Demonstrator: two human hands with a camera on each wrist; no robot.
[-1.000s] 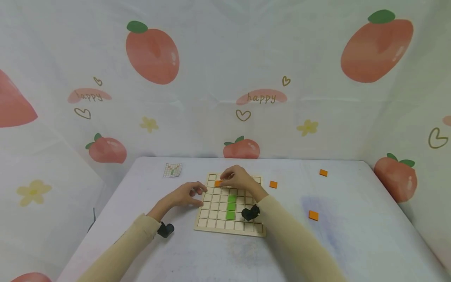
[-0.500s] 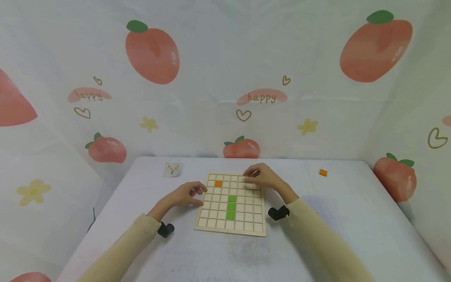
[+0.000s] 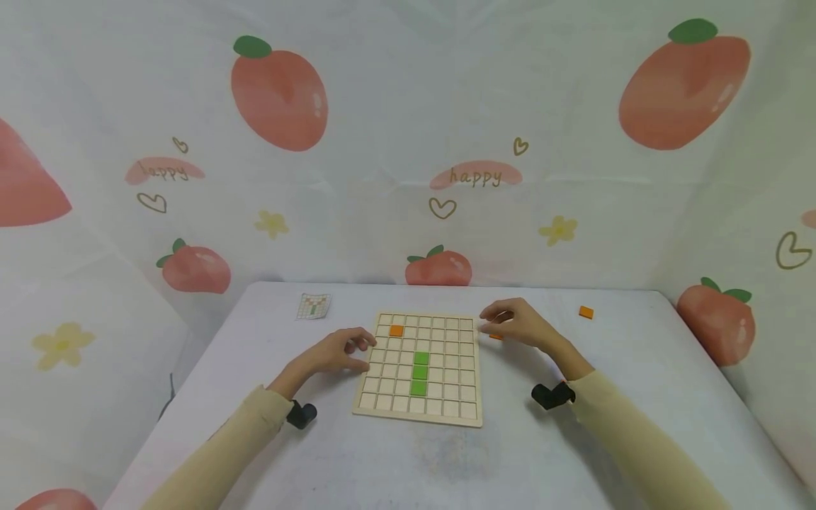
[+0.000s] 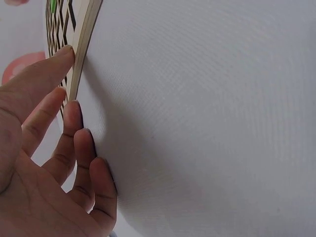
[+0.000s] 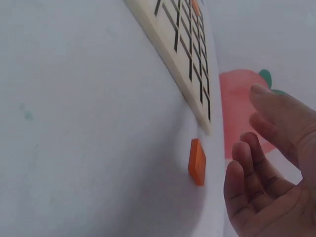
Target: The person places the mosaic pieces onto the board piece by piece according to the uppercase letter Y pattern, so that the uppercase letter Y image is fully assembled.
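Observation:
A pale wooden grid board (image 3: 446,368) lies on the table. Three green tiles (image 3: 420,372) stand in one column on it, and an orange tile (image 3: 397,331) sits in a cell near its far left corner. My left hand (image 3: 331,352) rests at the board's left edge, its thumb (image 4: 61,59) touching the rim and its fingers loosely bent. Past the board's right edge, my right hand (image 3: 519,326) hovers with nothing in it, above a loose orange tile (image 5: 197,163) that it partly hides in the head view. Thumb and fingers there are apart.
Another orange tile (image 3: 586,312) lies at the back right of the table. A small card (image 3: 313,306) printed with a coloured grid pattern lies at the back left. Behind the table hangs a white cloth (image 3: 357,212) with fruit prints.
My right hand has let go of the orange tile on the board and moved right, off the board to the loose tile. The left hand has stayed put.

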